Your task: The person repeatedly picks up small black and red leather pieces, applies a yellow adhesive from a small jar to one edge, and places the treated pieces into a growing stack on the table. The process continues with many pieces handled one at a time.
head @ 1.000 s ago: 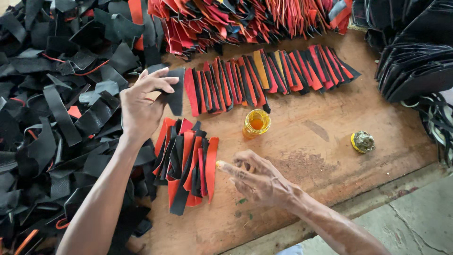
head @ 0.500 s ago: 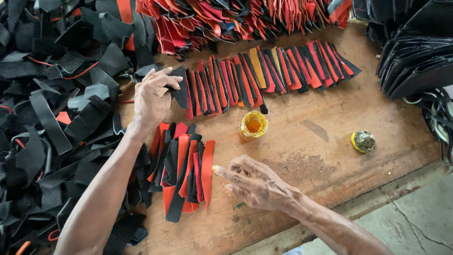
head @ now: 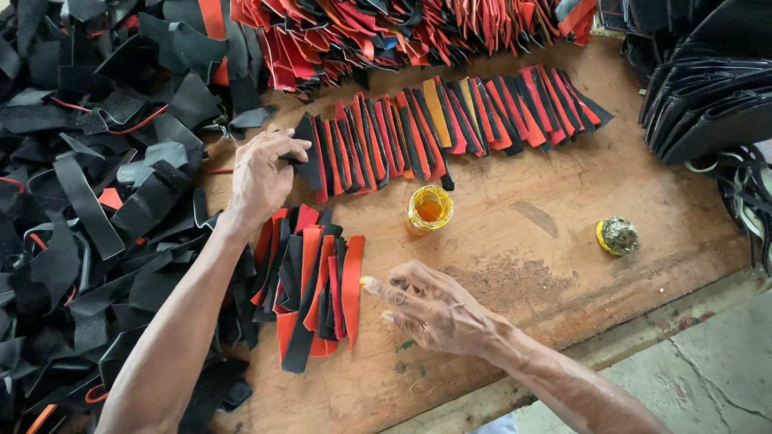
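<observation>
Head view: the left hand (head: 261, 173) is reaching across the wooden counter (head: 563, 193) and pinching the black strip (head: 308, 153) at the left end of a fanned row of red and black strips (head: 450, 124), fingers closed on that strip's edge. The row is lying across the upper middle of the counter, with one tan strip (head: 437, 112) sitting among the others.

The right hand (head: 438, 309) is hovering low over the counter with its fingers spread apart and holding nothing; the index fingertip is showing a yellowish smear and pointing at a smaller bunch of red and black strips (head: 310, 281), just beside its right edge. That bunch is lying just below the left hand, against the counter's left side.

A small open jar of amber glue (head: 429, 208) is standing between the row and the right hand. A yellow-rimmed lid (head: 618, 235) is lying well apart to the right.

A heap of black scraps (head: 88, 177) is covering the left side, a pile of red pieces (head: 402, 28) is running along the top, and stacked black pieces (head: 708, 96) are sitting at the upper right.
</observation>
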